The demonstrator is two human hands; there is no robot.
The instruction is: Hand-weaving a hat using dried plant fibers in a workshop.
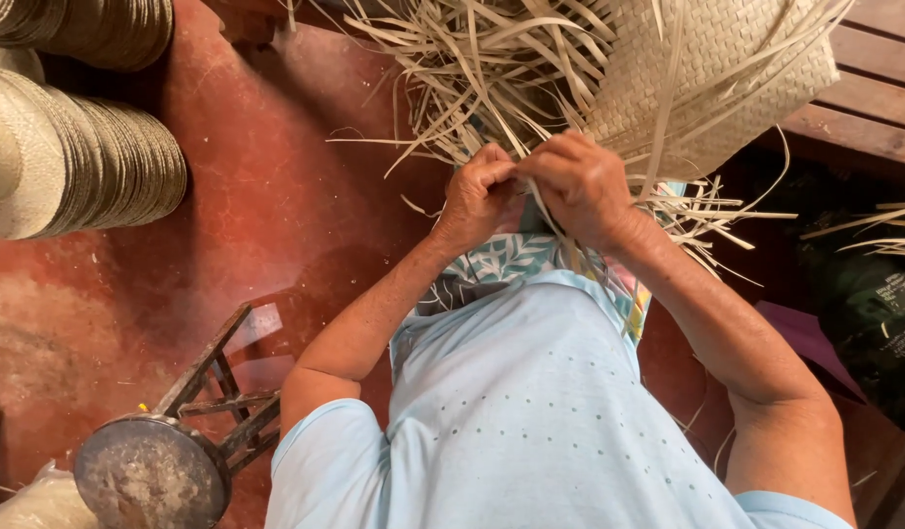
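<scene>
A half-woven pale straw piece (712,73) rests in front of me, its finished weave at the upper right and many loose straw strips (477,83) fanning out to the left and down. My left hand (477,191) and my right hand (580,181) meet just below the weave's edge. Both pinch thin straw strips between fingers and thumbs, knuckles almost touching. The strip ends under my hands are hidden.
Two stacks of woven straw hats (75,162) lie at the left on the red floor (276,196). A small metal stool (154,470) stands at the lower left. Wooden boards (879,83) are at the upper right, dark cloth (869,304) at the right.
</scene>
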